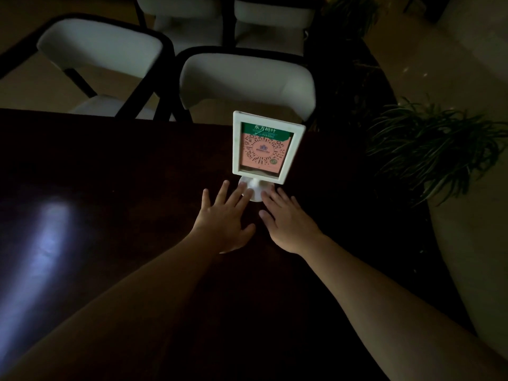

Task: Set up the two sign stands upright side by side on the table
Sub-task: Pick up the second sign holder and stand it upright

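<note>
One white-framed sign stand (262, 148) stands upright near the far edge of the dark table (115, 166), showing a pink and green card with a round code. Its round white base (256, 191) rests on the tabletop. My left hand (224, 218) lies flat with fingers spread, its fingertips touching the left side of the base. My right hand (287, 220) is also flat and spread, its fingertips at the right side of the base. Neither hand grips anything. A second sign stand is not in view.
Two white-cushioned chairs with black frames (247, 78) (101, 45) stand behind the table's far edge, with more chairs beyond. A leafy potted plant (434, 149) in a pale planter stands off the table's right edge. A light reflection (46, 243) glares at the left.
</note>
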The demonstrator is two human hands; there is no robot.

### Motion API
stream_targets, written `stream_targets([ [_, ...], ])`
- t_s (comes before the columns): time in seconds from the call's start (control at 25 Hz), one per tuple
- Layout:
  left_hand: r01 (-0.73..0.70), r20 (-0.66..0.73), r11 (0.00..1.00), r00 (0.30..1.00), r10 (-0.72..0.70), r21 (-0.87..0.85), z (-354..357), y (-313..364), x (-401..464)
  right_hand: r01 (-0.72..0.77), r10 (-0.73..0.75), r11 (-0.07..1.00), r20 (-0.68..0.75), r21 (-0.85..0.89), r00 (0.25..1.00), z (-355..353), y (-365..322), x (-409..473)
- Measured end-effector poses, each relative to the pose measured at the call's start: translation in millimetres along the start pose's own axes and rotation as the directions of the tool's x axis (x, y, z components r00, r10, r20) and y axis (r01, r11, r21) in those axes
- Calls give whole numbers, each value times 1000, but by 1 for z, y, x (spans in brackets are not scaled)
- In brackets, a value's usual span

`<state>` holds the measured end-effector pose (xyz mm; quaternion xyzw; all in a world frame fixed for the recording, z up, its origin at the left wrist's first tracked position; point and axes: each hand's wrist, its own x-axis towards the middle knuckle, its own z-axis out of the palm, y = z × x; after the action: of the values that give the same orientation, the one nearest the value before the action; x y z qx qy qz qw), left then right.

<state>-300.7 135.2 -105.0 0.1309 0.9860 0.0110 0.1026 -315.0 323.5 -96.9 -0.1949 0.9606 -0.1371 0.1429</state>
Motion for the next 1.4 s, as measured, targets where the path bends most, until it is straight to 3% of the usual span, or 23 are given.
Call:
stream_targets([
  [0.36,62,9,998,998,-62,-1,1,-18,-27,95,-95,995,-66,-6,993,18,-25,-3],
  [0.84,253,20,966,968,-252,-55,17,-48,-118,253,-253,967,14,-29,967,39,-98,-24],
  [1.4,326,-11,938,944,-329,-120,39,-166,-235,324,-319,944,79,-64,944,88,-254,-28],
])
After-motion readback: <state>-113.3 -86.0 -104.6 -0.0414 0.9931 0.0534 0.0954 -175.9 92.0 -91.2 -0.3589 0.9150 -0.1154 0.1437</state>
